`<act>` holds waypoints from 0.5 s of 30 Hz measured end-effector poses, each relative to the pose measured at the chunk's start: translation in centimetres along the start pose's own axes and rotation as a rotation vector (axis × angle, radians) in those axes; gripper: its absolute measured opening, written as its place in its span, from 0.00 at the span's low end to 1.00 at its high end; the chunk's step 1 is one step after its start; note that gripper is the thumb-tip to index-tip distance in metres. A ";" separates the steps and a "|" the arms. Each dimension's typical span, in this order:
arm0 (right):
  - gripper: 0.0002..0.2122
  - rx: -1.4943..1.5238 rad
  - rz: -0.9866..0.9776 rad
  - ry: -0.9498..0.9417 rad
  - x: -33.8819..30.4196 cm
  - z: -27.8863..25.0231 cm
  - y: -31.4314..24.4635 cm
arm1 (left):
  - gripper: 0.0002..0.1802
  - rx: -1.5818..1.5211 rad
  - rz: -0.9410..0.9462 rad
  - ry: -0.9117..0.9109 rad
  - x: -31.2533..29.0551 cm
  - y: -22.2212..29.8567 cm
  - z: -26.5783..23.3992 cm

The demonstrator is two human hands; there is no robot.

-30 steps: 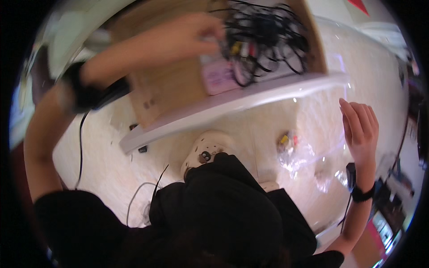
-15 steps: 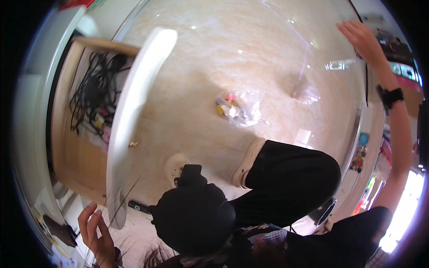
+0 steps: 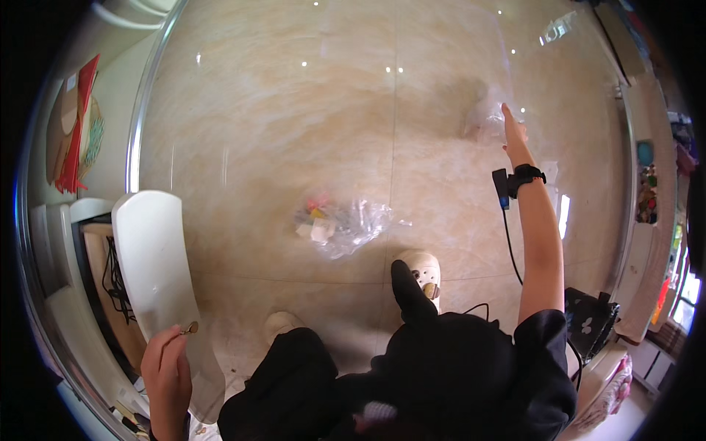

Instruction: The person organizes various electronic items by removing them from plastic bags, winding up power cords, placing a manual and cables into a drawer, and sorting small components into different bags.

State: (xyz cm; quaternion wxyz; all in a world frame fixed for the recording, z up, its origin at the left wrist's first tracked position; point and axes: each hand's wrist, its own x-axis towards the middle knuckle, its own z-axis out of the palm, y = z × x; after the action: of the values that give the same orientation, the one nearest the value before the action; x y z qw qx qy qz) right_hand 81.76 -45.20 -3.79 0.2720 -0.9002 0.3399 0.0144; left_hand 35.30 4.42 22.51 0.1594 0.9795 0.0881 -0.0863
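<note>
My left hand (image 3: 168, 371) is at the white front of a drawer (image 3: 151, 250), its stretched fingertips right beside a small brass-coloured knob (image 3: 191, 328). Whether they touch the knob is hard to make out. Black cables (image 3: 114, 283) lie inside the partly open drawer. My right hand (image 3: 517, 134) reaches out ahead with fingers apart, over the edge of a clear plastic bag (image 3: 482, 121) on the floor. No grip on that bag shows. Closer to my feet lies another clear plastic bag (image 3: 353, 224) with red, yellow and white pieces in it.
Light shoes (image 3: 419, 275) stand on the glossy tiled floor (image 3: 294, 132). A black bag (image 3: 588, 320) is by my right side, near a cable. Shelves with small items (image 3: 647, 191) line the right. A red item (image 3: 77, 132) rests at the far left.
The drawer now shows a narrower opening. My left hand has come to its front by the knob. My right arm has swung inward and down to the far plastic bag. The view has shifted.
</note>
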 end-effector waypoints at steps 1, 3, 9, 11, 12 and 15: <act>0.45 0.150 0.091 -0.074 0.5 0.1 0.6 | 0.12 0.016 0.043 -0.037 1.6 1.0 0.3; 0.44 0.189 0.216 0.038 4.8 1.9 4.5 | 0.11 0.002 0.166 -0.110 6.2 2.8 1.7; 0.24 0.616 0.017 -0.245 5.2 3.0 5.7 | 0.08 -0.025 0.383 -0.193 16.7 6.4 7.3; 0.16 0.727 -0.096 -0.232 4.5 3.3 5.3 | 0.08 0.007 0.427 -0.192 19.5 7.0 9.0; 0.14 0.759 -0.138 -0.252 3.3 3.1 4.2 | 0.07 -0.005 0.416 -0.186 20.7 7.3 9.6; 0.10 0.731 -0.341 -0.242 -1.2 0.3 1.8 | 0.07 -0.077 0.415 -0.148 24.3 9.1 11.8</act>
State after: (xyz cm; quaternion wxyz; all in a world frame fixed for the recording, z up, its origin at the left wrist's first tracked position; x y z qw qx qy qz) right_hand 79.75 -45.46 -4.68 0.6099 -0.7797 0.1341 -0.0467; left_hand 58.97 -4.42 9.42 0.2173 0.9607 -0.1241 -0.1199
